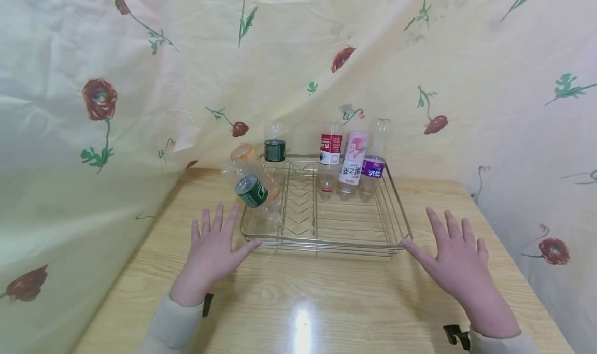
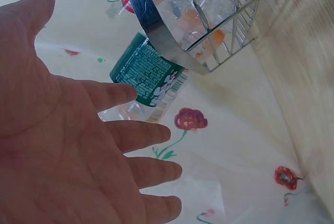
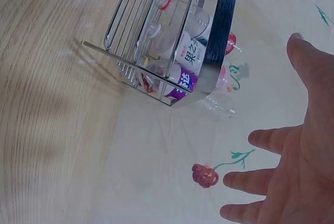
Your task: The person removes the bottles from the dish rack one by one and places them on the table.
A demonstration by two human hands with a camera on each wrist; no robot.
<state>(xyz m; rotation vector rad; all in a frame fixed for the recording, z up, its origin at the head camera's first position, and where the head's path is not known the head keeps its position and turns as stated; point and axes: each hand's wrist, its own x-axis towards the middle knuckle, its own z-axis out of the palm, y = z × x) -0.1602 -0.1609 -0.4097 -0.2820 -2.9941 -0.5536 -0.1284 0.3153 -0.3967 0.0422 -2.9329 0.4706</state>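
A metal wire dish rack (image 1: 317,242) stands on the wooden table with several plastic bottles upside down in it. At its left lean a green-labelled bottle (image 1: 252,190) and an orange-tinted bottle (image 1: 261,170). Along the back is a dark-green-labelled bottle (image 1: 274,150). Toward the right are a red-and-white-labelled bottle (image 1: 331,149), a pink-and-white-labelled bottle (image 1: 353,157) and a purple-labelled bottle (image 1: 373,166). My left hand (image 1: 212,253) spreads its fingers by the rack's front left corner, holding nothing. Likewise empty, my right hand (image 1: 457,260) has its fingers spread by the front right corner.
A floral cloth (image 1: 289,74) hangs behind the table and along both sides. The wooden table (image 1: 345,297) extends in front of the rack, with a bright light reflection on it. Black straps (image 1: 456,336) show at the wrists.
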